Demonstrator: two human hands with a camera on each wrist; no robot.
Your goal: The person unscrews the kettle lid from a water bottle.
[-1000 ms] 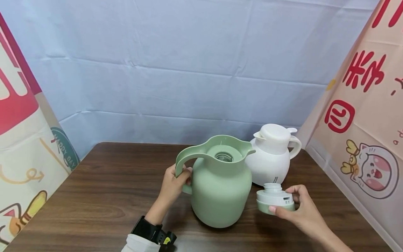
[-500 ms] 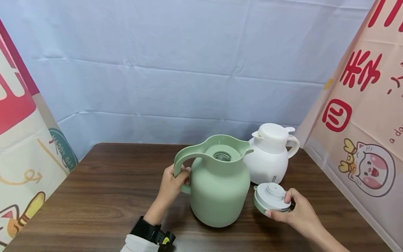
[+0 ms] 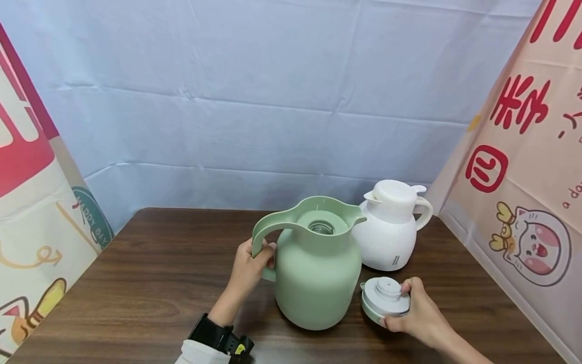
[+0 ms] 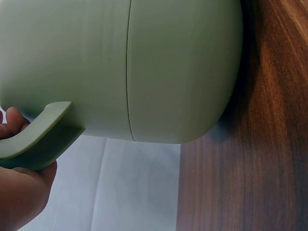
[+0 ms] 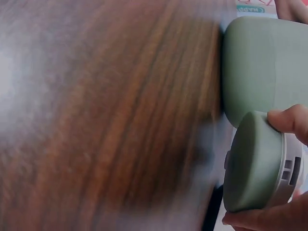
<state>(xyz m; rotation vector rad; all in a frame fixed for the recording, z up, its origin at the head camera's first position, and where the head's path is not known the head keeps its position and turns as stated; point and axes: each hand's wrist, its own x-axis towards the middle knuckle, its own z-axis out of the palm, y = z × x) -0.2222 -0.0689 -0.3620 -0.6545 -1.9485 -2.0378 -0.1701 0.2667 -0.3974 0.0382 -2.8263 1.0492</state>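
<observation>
A light green thermal jug (image 3: pixel 318 273) stands upright on the table, its mouth uncovered and its spout toward the right. My left hand (image 3: pixel 250 268) grips the jug's handle; the left wrist view shows the thumb and fingers around the green handle (image 4: pixel 41 132). To the right of the jug, my right hand (image 3: pixel 420 313) holds the jug's lid (image 3: pixel 385 299) by its edge, thumb and fingers on opposite sides. The lid is turned over, with its white threaded plug facing up and its green top facing the table. In the right wrist view the green lid (image 5: pixel 255 163) appears close over the tabletop.
A white thermal jug (image 3: pixel 388 232) with its lid on stands behind, at the right, partly covered by the green one. Brown wood-grain table (image 3: pixel 182 273) lies beneath. A pale blue cloth (image 3: pixel 254 111) hangs behind, with printed cloths at both sides.
My right hand has tilted the lid so its plug side turns toward the head camera, then lowered it toward the table and slightly left. The left hand and green jug stay nearly in place.
</observation>
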